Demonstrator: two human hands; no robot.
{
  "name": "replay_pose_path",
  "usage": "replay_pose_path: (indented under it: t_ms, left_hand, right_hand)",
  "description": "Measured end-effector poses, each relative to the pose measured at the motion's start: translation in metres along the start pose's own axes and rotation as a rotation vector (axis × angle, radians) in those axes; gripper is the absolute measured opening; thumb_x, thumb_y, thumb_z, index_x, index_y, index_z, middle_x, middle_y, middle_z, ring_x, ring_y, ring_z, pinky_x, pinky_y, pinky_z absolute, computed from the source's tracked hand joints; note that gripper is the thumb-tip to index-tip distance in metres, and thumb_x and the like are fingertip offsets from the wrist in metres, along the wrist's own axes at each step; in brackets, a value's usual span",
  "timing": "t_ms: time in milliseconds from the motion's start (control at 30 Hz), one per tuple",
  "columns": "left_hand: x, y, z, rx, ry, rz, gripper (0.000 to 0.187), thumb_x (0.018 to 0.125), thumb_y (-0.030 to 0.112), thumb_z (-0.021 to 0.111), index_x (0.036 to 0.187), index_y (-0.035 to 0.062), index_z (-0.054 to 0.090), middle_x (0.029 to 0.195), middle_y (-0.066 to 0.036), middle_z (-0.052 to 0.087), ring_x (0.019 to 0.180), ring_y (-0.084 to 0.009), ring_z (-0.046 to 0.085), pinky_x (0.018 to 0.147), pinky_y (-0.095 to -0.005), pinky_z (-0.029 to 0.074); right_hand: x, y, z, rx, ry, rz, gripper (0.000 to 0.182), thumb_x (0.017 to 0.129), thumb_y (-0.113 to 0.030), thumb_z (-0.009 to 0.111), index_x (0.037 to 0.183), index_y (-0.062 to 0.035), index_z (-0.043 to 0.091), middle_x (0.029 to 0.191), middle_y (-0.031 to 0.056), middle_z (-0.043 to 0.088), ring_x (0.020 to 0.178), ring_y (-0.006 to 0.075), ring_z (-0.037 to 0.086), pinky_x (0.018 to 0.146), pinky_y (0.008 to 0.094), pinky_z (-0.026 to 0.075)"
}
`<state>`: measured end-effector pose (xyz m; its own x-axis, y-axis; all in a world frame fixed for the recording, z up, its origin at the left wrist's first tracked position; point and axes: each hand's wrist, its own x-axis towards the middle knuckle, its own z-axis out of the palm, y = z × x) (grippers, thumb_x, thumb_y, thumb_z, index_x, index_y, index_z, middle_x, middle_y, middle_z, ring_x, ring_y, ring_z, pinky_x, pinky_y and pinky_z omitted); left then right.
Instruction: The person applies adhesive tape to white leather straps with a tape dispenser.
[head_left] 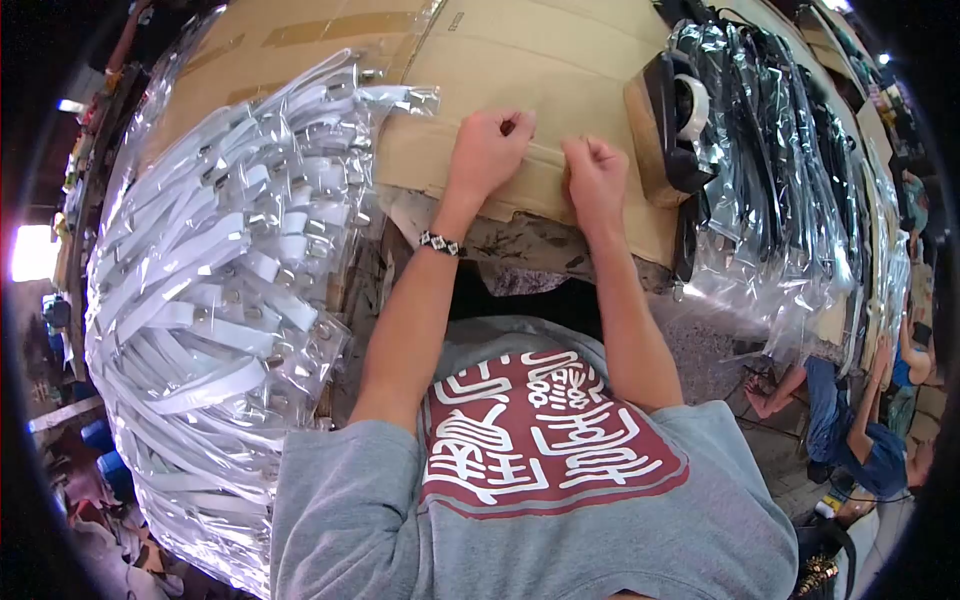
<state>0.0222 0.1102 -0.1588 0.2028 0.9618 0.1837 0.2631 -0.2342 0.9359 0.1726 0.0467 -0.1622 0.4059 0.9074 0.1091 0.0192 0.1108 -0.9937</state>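
My left hand (490,150), with a black-and-white bracelet on its wrist, is closed in a pinch above the cardboard (520,60). A short way to the right, my right hand (597,180) is also closed, thumb against the curled fingers. Anything held between the two hands is too thin or clear to make out. Nearest to my right hand stands a black tape dispenser (668,130) with a roll of tape in it. Left of my left hand lies a big pile of white straps with metal buckles, like belts, in clear plastic sleeves (230,250).
On the right hang or lie several black straps in clear plastic (770,150). The cardboard's worn front edge (520,205) runs just before my body. Farther right, a person in dark blue clothes (870,450) sits low, with other people beyond.
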Motion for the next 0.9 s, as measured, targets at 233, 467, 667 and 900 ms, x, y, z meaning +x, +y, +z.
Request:
replay_pose_path:
  t_ms: [233,467,667,900]
  left_hand:
    - [0.002,-0.005,0.004,0.051,0.001,0.072,0.035,0.099,0.024,0.063,0.08,-0.0053,0.066,0.055,0.001,0.051,0.052,-0.0057,0.046,0.048,-0.0279,0.036]
    - [0.0,0.009,0.002,0.028,0.002,0.044,0.034,0.098,0.024,0.063,0.08,-0.0057,0.066,0.058,-0.002,0.053,0.057,-0.0073,0.047,0.052,-0.0293,0.04]
    - [0.002,-0.002,0.003,0.013,-0.034,0.205,0.031,0.098,0.02,0.061,0.081,-0.0052,0.066,0.065,-0.001,0.06,0.063,-0.0061,0.05,0.055,-0.0286,0.042]
    - [0.002,0.011,0.002,-0.091,-0.02,-0.115,0.032,0.099,0.022,0.063,0.079,-0.002,0.068,0.061,-0.001,0.058,0.058,-0.0056,0.052,0.055,-0.0245,0.043]
  right_hand:
    - [-0.005,-0.013,0.004,0.036,-0.101,0.064,0.034,0.088,-0.009,0.061,0.06,-0.006,0.044,0.061,-0.0105,0.038,0.058,0.0017,0.034,0.049,0.0271,0.026]
    - [-0.003,-0.012,0.007,-0.068,-0.193,0.078,0.032,0.088,-0.012,0.061,0.063,-0.0002,0.046,0.06,-0.008,0.038,0.058,0.0031,0.036,0.048,0.0288,0.028]
    - [-0.009,-0.104,0.02,0.007,-0.291,-0.113,0.035,0.091,-0.015,0.062,0.066,0.0021,0.045,0.059,-0.0072,0.036,0.058,0.0036,0.034,0.048,0.0289,0.027]
    - [-0.004,-0.004,0.016,0.041,-0.125,0.002,0.034,0.09,-0.017,0.063,0.061,-0.0038,0.051,0.056,-0.0044,0.039,0.056,0.0041,0.036,0.048,0.027,0.028]
